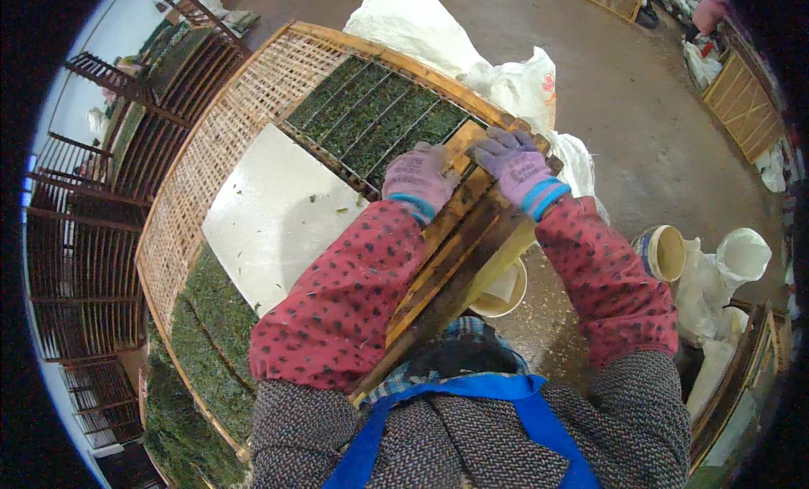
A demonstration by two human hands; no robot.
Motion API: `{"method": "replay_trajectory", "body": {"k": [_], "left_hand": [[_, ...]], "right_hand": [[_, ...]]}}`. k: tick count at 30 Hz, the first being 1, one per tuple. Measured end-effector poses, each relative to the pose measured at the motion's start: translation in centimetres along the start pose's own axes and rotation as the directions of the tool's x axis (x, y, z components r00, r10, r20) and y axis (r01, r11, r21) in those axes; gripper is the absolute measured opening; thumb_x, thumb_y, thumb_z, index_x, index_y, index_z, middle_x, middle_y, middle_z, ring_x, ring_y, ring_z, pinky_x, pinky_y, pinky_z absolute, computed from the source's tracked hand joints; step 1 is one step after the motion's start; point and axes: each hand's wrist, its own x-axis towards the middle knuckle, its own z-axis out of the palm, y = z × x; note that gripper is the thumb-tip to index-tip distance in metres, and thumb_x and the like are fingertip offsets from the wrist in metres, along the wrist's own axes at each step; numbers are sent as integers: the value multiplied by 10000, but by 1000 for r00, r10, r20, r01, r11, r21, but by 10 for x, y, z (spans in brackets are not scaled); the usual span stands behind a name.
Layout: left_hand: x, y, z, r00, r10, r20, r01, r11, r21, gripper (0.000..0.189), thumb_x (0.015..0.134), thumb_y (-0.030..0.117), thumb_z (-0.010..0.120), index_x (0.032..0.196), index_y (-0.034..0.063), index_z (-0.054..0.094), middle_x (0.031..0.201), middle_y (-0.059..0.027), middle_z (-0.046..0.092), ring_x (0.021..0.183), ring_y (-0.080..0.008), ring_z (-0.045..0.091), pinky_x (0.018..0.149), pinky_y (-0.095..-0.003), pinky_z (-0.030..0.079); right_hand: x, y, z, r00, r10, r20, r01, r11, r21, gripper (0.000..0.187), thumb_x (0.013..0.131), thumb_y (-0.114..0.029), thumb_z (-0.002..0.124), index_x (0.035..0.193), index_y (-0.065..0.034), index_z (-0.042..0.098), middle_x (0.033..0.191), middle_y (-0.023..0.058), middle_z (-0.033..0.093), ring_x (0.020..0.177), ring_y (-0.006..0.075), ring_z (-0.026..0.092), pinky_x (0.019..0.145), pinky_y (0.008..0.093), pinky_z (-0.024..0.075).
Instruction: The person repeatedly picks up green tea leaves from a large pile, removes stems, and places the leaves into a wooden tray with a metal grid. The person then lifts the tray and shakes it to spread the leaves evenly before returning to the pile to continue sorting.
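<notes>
My left hand (420, 176), in a pink knitted glove with a blue cuff, rests at the right edge of a divided frame (379, 119) filled with dark green leaf material. My right hand (512, 163), gloved alike, lies over the far end of the wooden bars (471, 201) beside it; its fingers curl over the wood. What the fingertips of either hand grip is hidden. A white sheet (284, 217) with a few leaf scraps lies left of my left hand on a woven bamboo tray (215, 128). More green leaf material (218, 324) covers the tray's near part.
White woven sacks (423, 27) lie beyond the tray. Below the bars stands a round tub (505, 293); a bucket (667, 254) and plastic bags (701, 286) are at the right. Slatted wooden racks (88, 261) line the left. A person in pink (711, 11) is at the far right.
</notes>
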Motion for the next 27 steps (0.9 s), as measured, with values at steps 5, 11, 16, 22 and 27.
{"method": "replay_trajectory", "body": {"k": [5,11,16,22,27], "left_hand": [[0,-1,-9,998,-45,-47,32,968,-247,445,772,302,642,1136,55,570,1061,-138,610,979,-280,584,856,-367,453],[-26,-38,-32,958,-235,-162,-38,457,-888,311,769,90,681,1045,-23,595,908,-87,654,783,-146,608,705,-272,490],[-71,-133,-60,788,-552,-271,197,644,-739,331,757,149,684,1010,-50,608,855,-89,650,711,-129,587,644,-271,477],[-118,-203,-61,693,-693,-198,639,718,-275,435,753,272,650,1098,13,590,1020,-189,635,928,-312,615,831,-365,465],[-122,-196,-83,809,-371,-455,411,912,-12,380,774,333,631,1063,86,620,900,-127,605,807,-269,606,728,-373,479]], "right_hand": [[-11,8,-4,952,134,-275,-50,955,293,498,719,-84,555,1209,-167,523,1223,61,530,1199,282,430,1006,433,317],[-35,25,-2,812,566,-144,-313,629,711,327,799,-193,583,1112,-100,579,1081,174,589,1018,352,543,875,421,425],[-11,42,-14,825,556,100,-460,559,690,343,835,-313,535,1107,-109,586,1057,177,597,990,345,563,837,407,446],[62,45,-8,894,413,-171,-274,808,522,380,842,-330,539,1157,-117,556,1083,158,601,1015,338,561,869,404,444],[112,44,-4,936,321,144,-351,824,444,380,812,-339,564,1106,-99,593,1081,154,608,1017,322,570,877,411,442]]}}
